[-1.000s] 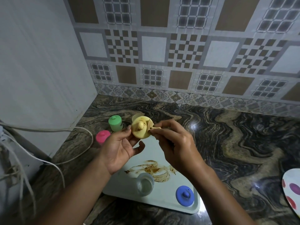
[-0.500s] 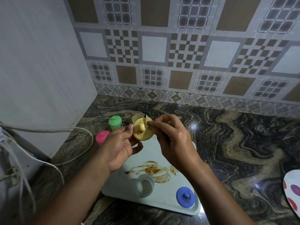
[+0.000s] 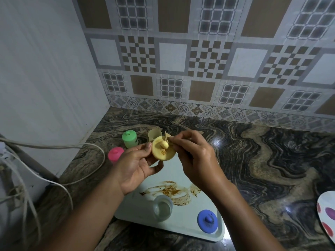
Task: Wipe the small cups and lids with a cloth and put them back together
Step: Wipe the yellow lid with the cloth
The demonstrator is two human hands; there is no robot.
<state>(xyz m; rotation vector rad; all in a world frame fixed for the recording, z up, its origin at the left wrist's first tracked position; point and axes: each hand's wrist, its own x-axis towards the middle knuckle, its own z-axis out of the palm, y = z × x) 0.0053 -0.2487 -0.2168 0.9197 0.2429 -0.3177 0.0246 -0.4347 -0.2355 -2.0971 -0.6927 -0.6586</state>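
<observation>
My left hand (image 3: pixel 137 165) holds a round yellow lid (image 3: pixel 163 150) with a knob, tilted toward me, with a brown smear on its face. My right hand (image 3: pixel 195 156) pinches a small pale cloth piece (image 3: pixel 167 136) against the lid's upper edge. Just behind the lid stands an open pale cup (image 3: pixel 154 134). On the white tray (image 3: pixel 208 238) an open clear cup (image 3: pixel 162 208) stands beside a blue lid (image 3: pixel 207 221). A green-lidded cup (image 3: pixel 129 138) and a pink-lidded cup (image 3: pixel 116 154) stand on the counter to the left.
The tray carries a brown smear (image 3: pixel 172 192) in its middle. White cables (image 3: pixel 54 146) loop over the counter's left side beside a white wall panel. A spotted plate (image 3: pixel 326 216) shows at the right edge. The dark marbled counter (image 3: pixel 262 160) ends at a tiled wall.
My right hand has shifted the cloth piece around the lid's knob to its upper edge. The lid has turned slightly in my left hand, showing the brown smear.
</observation>
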